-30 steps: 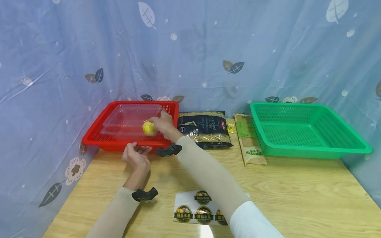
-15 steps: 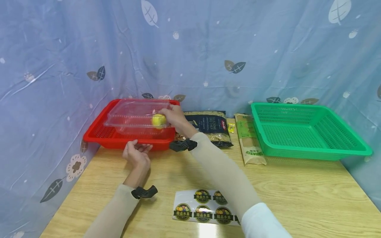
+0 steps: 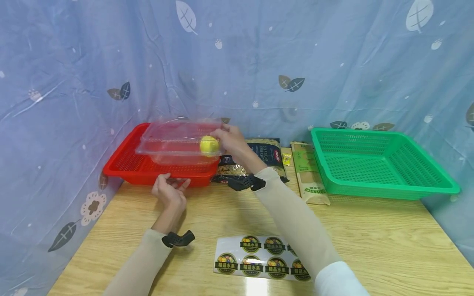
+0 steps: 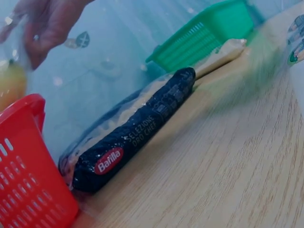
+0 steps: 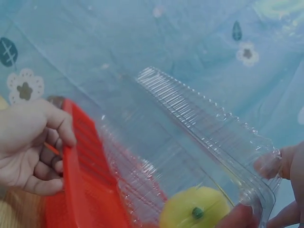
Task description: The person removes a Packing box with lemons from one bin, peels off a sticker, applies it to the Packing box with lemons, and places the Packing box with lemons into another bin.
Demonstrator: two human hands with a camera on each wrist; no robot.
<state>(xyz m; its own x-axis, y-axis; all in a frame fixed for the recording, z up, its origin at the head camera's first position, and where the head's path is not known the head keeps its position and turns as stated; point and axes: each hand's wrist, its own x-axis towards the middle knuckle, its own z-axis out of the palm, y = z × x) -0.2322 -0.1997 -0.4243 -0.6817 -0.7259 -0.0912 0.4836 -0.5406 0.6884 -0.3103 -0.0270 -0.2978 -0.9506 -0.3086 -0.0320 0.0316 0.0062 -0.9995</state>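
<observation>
My right hand [image 3: 234,142] pinches the right end of a clear plastic fruit box [image 3: 174,137], lifted a little over the red basket [image 3: 129,174]. A round yellow fruit [image 3: 209,146] with a green stem end lies inside the box, by the fingers; the right wrist view shows the fruit [image 5: 194,209] through the plastic. My left hand [image 3: 171,193] grips the front rim of the red basket. Its curled fingers [image 5: 45,118] over that rim appear in the right wrist view.
Right of the red basket lies a pasta bag [image 3: 264,156], with a small yellow packet [image 3: 286,159] beside it. A long paper-and-green package [image 3: 309,172] leans near the green basket [image 3: 389,191]. A sheet of round stickers [image 3: 259,257] lies in front. A curtain [image 3: 240,61] hangs behind.
My right hand has moved right and slightly up, carrying the clear fruit box with the yellow fruit out of the red basket's hollow. The left hand has stayed at the rim.
</observation>
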